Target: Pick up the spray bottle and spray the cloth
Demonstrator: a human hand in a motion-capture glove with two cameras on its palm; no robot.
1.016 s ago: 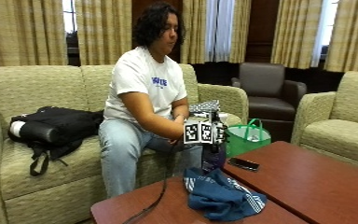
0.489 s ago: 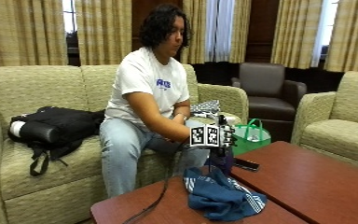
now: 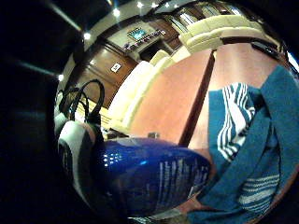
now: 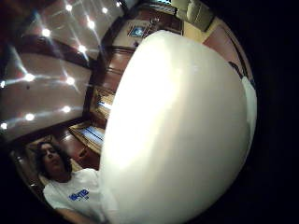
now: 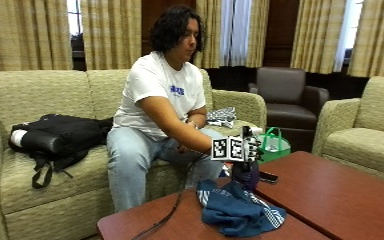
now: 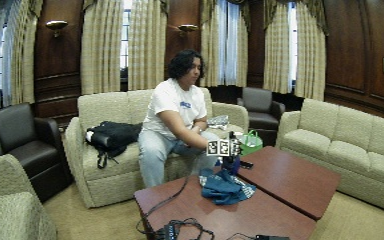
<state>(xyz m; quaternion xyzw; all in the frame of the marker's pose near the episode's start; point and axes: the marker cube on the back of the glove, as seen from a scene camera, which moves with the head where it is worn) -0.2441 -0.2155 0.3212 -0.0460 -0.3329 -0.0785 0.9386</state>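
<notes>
Since a second ago the gloved right hand (image 5: 245, 149) has sunk from chest height, low of centre in the outside view, and now sits just above the crumpled blue cotton cloth with white stripes (image 5: 240, 211), which lies on the near edge of the reddish-brown wooden table (image 5: 332, 190) at the lower middle of that view. In the hand is the dark blue translucent plastic spray bottle with a white trigger head (image 5: 246, 172), its base near or just touching the cloth; which of the two cannot be told. The fingers appear to be wrapped round the bottle's neck, though the glove hides how they lie. My judgement is that the pick-up is done and the bottle is being brought close for spraying; no spray shows. In the little-finger palm view the bottle's blue body (image 3: 154, 179) fills the lower middle with the cloth (image 3: 254, 140) beside it. Whether it holds liquid cannot be told. A green bag (image 5: 272, 142) stands behind the table, contents unseen.
</notes>
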